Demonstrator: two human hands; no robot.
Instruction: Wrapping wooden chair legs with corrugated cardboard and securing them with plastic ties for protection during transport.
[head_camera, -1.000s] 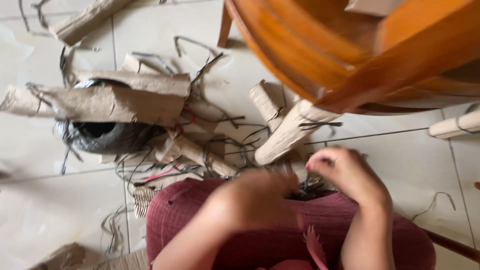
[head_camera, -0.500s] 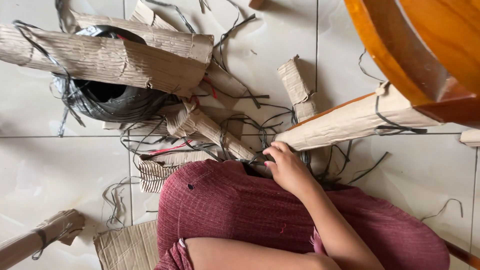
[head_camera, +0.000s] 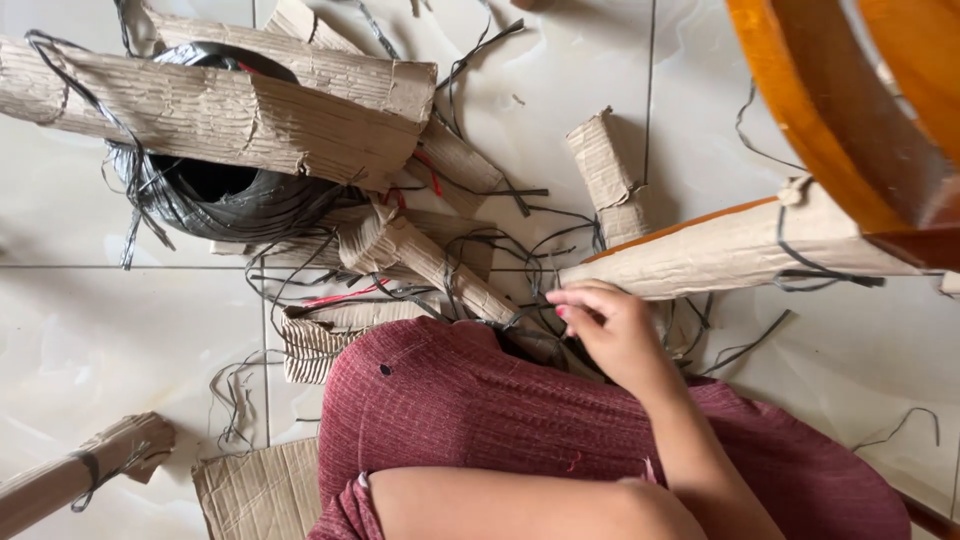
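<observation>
Compared with the frame half a second earlier, the view has shifted only slightly and the right hand (head_camera: 612, 330) has stayed over the same tangle of black strapping (head_camera: 500, 250), beyond the knee. Nearest the viewer, a bare forearm (head_camera: 520, 505) lies across the lap; its hand is out of sight. The maroon ribbed skirt (head_camera: 480, 410) covers the knee. The right hand rests at the skirt's far edge, fingers (head_camera: 580, 300) loosely curled and pointing left, touching the strands; whether it grips any cannot be told. Just beyond its fingertips lies a cardboard-wrapped chair leg (head_camera: 720, 250), bound with a black strap and running up to the orange wooden chair (head_camera: 850, 110) at upper right. Left of the hand, crumpled corrugated cardboard sleeves (head_camera: 420, 255) lie among the strapping on the pale tiled floor (head_camera: 100, 340). Farther left, a black coil of strapping (head_camera: 220, 195) sits partly under a long flattened cardboard tube (head_camera: 200, 110). A flat cardboard sheet (head_camera: 255, 490) and another wrapped leg (head_camera: 80, 470) lie at lower left.
</observation>
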